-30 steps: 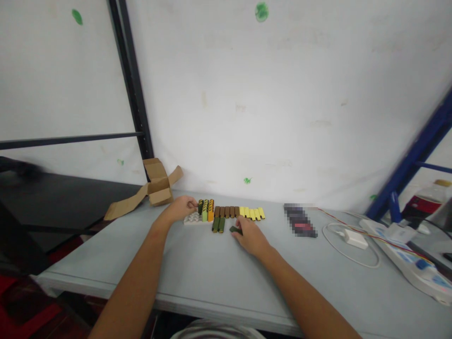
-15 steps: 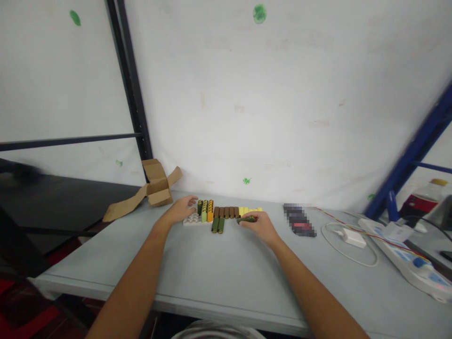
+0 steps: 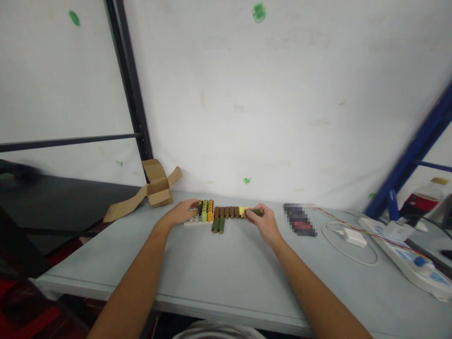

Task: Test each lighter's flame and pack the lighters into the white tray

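Observation:
My right hand pinches a slim dark green battery-like piece between thumb and fingers, holding it nearly level above the yellow pieces. At the white, bumpy tray, my left hand has curved, parted fingers, the tips at a standing dark green piece. Beside that one, light green pieces and orange pieces stand upright in rows, with patterned tops. Brown pieces lie side by side to their right. Two dark green pieces lie in front of the brown row.
An unfolded cardboard box sits at the back left by a black post. To the right lie a pixelated dark object, a white adapter with cables, and a power strip. The white wall rises behind the grey table.
My right hand has moved slightly right and up with the dark green piece, now over the yellow pieces. My left hand has shifted right, its fingers coming up to the standing dark green piece.

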